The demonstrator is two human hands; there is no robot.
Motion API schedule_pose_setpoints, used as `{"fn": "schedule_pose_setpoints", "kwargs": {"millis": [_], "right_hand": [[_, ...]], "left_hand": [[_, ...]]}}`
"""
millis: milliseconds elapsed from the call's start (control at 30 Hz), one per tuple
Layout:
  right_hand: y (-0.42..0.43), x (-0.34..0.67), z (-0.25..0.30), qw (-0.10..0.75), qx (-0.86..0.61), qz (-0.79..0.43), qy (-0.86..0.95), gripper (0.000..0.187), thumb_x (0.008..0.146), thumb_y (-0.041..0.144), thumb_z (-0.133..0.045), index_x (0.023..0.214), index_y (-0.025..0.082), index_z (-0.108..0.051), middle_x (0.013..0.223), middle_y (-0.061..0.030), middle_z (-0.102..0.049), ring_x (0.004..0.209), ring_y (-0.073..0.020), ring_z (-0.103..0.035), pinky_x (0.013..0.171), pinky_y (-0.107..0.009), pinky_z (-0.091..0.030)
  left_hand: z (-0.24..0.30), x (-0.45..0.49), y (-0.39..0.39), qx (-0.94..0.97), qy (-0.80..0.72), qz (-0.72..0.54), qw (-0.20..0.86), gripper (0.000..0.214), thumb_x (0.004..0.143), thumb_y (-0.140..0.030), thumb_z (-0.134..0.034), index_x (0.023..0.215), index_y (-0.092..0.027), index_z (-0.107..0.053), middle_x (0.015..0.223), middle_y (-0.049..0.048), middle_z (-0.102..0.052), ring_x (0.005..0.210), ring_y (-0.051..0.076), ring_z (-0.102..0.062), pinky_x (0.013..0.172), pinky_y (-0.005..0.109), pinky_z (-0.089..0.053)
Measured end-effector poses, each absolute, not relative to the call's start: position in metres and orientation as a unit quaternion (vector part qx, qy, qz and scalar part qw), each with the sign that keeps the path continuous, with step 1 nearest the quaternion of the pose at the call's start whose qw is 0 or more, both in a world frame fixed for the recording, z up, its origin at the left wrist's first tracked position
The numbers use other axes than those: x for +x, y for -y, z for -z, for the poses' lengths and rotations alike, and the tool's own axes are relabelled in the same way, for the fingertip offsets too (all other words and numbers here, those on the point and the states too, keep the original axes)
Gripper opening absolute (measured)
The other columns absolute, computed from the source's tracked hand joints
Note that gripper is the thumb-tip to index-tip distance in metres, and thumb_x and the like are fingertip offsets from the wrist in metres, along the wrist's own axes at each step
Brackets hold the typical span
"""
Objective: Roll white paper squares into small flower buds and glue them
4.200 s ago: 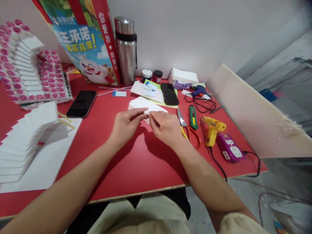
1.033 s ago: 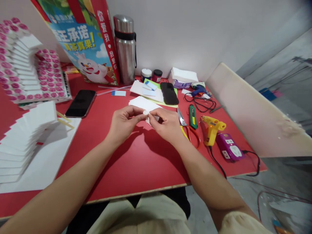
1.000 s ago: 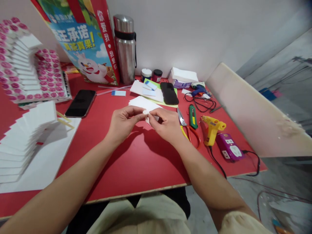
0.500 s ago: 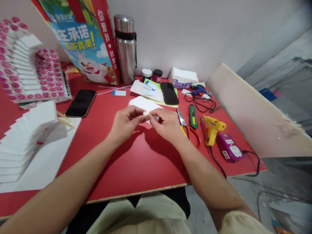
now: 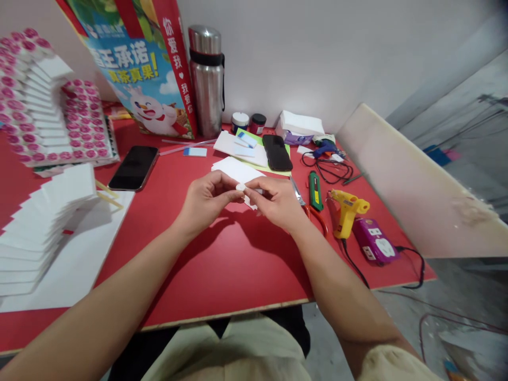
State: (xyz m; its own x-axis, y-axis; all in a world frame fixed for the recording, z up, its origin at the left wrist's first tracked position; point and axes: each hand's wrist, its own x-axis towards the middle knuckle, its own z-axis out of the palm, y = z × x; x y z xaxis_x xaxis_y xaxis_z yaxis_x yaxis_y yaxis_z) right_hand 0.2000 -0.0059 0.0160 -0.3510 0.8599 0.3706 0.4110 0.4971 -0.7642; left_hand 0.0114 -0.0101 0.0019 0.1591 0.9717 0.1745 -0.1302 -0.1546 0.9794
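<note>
Between the fingertips of both hands is a small white roundish piece (image 5: pixel 240 187), perhaps rolled paper; its exact kind is too small to make out. My left hand (image 5: pixel 206 200) pinches it from the left with thumb and forefinger. From the right, my right hand (image 5: pixel 275 200) grips the same piece, fingers curled. Just beyond the hands lies a stack of white paper sheets (image 5: pixel 234 168), partly covered by them. Scissors (image 5: pixel 317 219) with red-orange handles lie right of my right hand, partly hidden behind it.
A green utility knife (image 5: pixel 315 190), a yellow glue gun (image 5: pixel 346 210) and a purple power socket (image 5: pixel 375 241) lie at right. Phones (image 5: pixel 134 168), a steel flask (image 5: pixel 207 84) and paint jars (image 5: pixel 240 121) stand or lie further back. Fanned white card steps (image 5: pixel 35 233) occupy the left.
The two hands stay together on the small white piece, with slight finger movement. My right hand now covers more of the scissors. The whole view has shifted slightly.
</note>
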Motion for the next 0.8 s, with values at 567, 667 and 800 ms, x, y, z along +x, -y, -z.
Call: {"fn": "schedule_pose_setpoints", "kwargs": {"millis": [567, 667, 800], "right_hand": [[0.011, 0.191, -0.012, 0.421, -0.447, -0.207, 0.762, 0.022, 0.098, 0.037, -0.063, 0.088, 0.018, -0.07, 0.074, -0.0019, -0.07, 0.065, -0.0133, -0.06, 0.062, -0.026, -0.044], [0.014, 0.191, -0.016, 0.416, -0.444, -0.239, 0.757, 0.021, 0.099, 0.036, -0.062, 0.089, 0.019, -0.069, 0.067, 0.0001, -0.066, 0.059, -0.0124, -0.059, 0.059, -0.026, -0.045], [0.015, 0.194, -0.022, 0.402, -0.42, -0.358, 0.731, 0.023, 0.098, 0.039, -0.065, 0.089, 0.019, -0.068, 0.066, 0.0022, -0.066, 0.049, -0.0111, -0.061, 0.056, -0.026, -0.049]], "left_hand": [[-0.008, 0.009, 0.008, 0.524, -0.439, -0.53, 0.502, 0.037, 0.062, -0.039, -0.096, 0.086, -0.016, -0.082, 0.088, 0.0083, -0.081, 0.085, 0.025, -0.075, 0.083, 0.037, -0.062], [-0.01, 0.008, 0.009, 0.534, -0.431, -0.528, 0.501, 0.036, 0.061, -0.04, -0.096, 0.084, -0.015, -0.081, 0.084, 0.0084, -0.08, 0.08, 0.024, -0.075, 0.078, 0.036, -0.062], [-0.012, 0.007, 0.01, 0.554, -0.425, -0.527, 0.484, 0.034, 0.062, -0.04, -0.095, 0.081, -0.016, -0.08, 0.081, 0.0082, -0.08, 0.078, 0.024, -0.075, 0.074, 0.035, -0.062]]}}
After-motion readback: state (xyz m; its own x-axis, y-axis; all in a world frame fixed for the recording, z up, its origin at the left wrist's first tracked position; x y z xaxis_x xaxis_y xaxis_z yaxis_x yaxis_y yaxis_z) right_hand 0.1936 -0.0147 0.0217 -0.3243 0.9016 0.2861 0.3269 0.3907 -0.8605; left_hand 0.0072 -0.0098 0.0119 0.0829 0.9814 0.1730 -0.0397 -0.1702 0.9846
